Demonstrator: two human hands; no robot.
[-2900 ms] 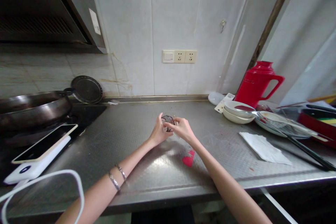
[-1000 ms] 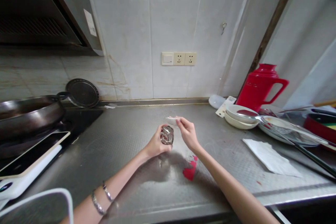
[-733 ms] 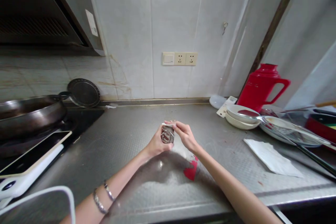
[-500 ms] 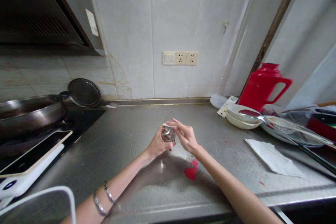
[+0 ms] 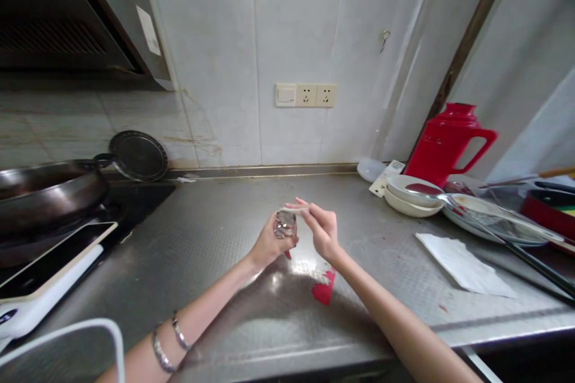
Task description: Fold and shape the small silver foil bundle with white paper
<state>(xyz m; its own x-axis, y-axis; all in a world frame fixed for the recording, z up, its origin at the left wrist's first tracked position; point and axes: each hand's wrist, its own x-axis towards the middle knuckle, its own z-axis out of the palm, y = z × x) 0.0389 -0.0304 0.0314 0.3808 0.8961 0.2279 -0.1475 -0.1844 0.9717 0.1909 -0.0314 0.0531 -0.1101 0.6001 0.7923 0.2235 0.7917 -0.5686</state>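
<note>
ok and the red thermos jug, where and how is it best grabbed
Probably by the handle, coming from the right with the grip wrapped through its loop. The red thermos jug has a wide, rounded body, while that loop juts out to the right with visible space inside it. The stacked bowls crowd the body's lower left.

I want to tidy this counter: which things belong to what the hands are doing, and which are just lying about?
In use:
small glass, in the left hand
white piece, perhaps tissue, in the right hand

Apparently just lying about:
pan
phone
red flask
bowls
white napkin
</note>
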